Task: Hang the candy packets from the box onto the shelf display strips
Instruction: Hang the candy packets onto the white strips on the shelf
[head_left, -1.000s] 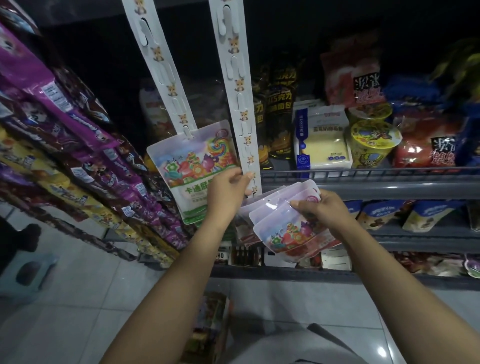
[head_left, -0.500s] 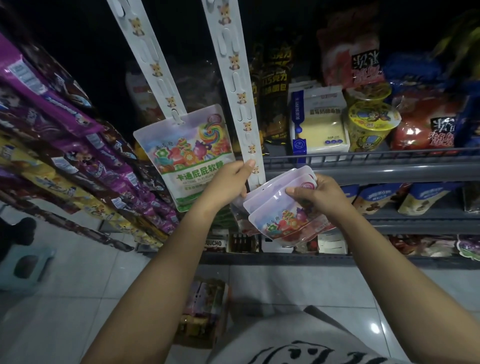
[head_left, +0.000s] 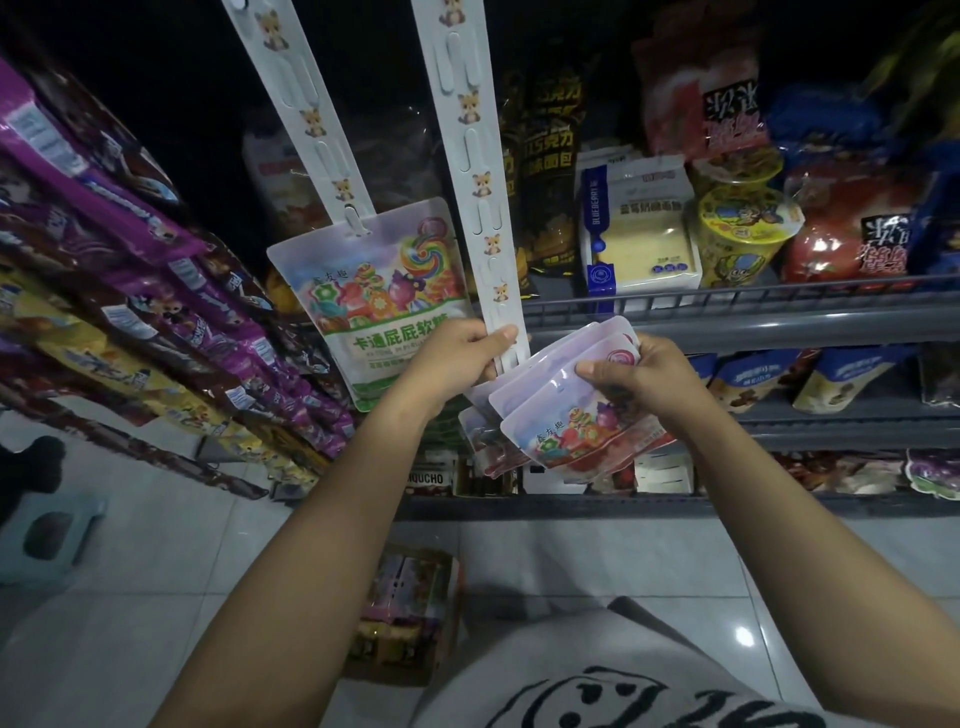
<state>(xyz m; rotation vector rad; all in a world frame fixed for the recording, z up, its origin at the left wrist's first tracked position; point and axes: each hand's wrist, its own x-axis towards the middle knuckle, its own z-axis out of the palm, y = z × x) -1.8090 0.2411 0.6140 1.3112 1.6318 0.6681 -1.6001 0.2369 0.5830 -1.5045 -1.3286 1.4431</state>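
In the head view, before the gray wire shelves (head_left: 727, 317), two white display strips hanging down: left strip (head_left: 311, 124) carrying one hung packet (head_left: 379, 296) on a hook near its lower end, right strip (head_left: 467, 156) bare along its visible length. Left hand (head_left: 457, 358) pinching the bottom end of the right strip, thumb lying across the front of it. Right hand (head_left: 644, 379) just beside, fingers curled round a fanned stack of packets (head_left: 566, 415) (same candy print as the hung one), top edges of the stack pointing up toward the strip's lower end, touching or nearly so; cannot tell which. Hands close together but not touching each other. Down on the tiled floor (head_left: 156, 571), between the forearms, an open box (head_left: 405, 608) with more colourful packs inside. At left, rows of purple and yellow snack bags (head_left: 130, 291) hanging in a slanting line; on the upper shelf, a yellow cup (head_left: 737, 228) beside a white pack (head_left: 639, 228).
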